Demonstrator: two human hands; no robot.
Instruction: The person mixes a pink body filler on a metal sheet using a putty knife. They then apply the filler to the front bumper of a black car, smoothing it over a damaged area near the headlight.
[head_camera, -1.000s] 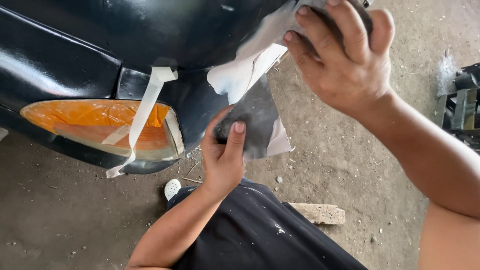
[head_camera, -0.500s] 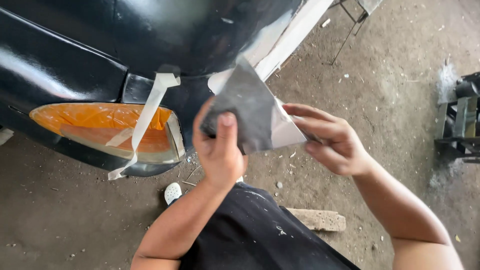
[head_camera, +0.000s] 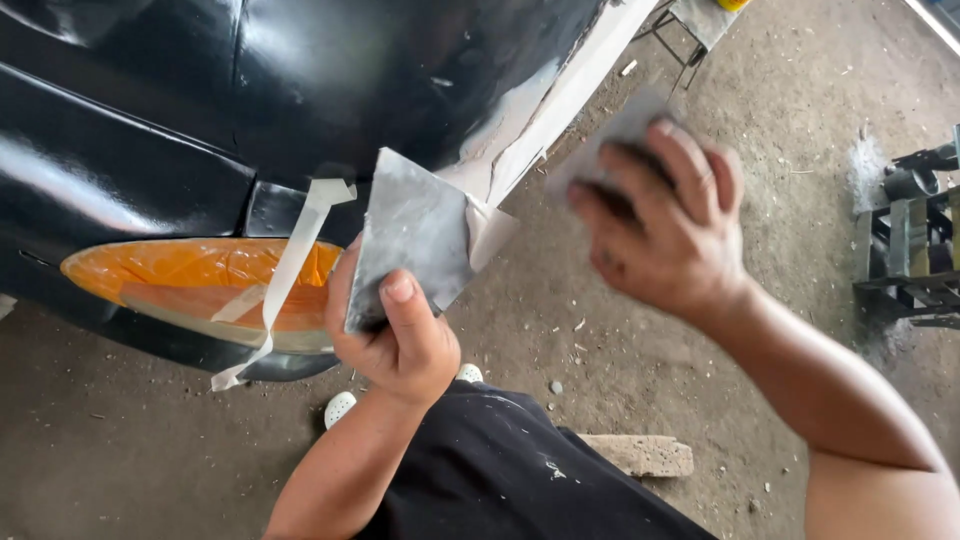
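Two hands, left hand (head_camera: 395, 340) gripping grey sheet (head_camera: 415, 235), right hand (head_camera: 665, 225) clutching pad (head_camera: 610, 140)

Bare forearms, left hand (head_camera: 395, 340), blurred right hand (head_camera: 665, 225), black paint-flecked trousers (head_camera: 520, 480), perhaps white shoes (head_camera: 340, 408).

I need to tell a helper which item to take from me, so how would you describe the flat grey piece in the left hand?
Start at the black car body and go down to its orange lamp. Just right of the lamp, the left hand pinches a flat grey metal plate by its lower corner. Unlike the pale tape strip hanging over the lamp, it is stiff, straight-edged and smeared with pale filler.
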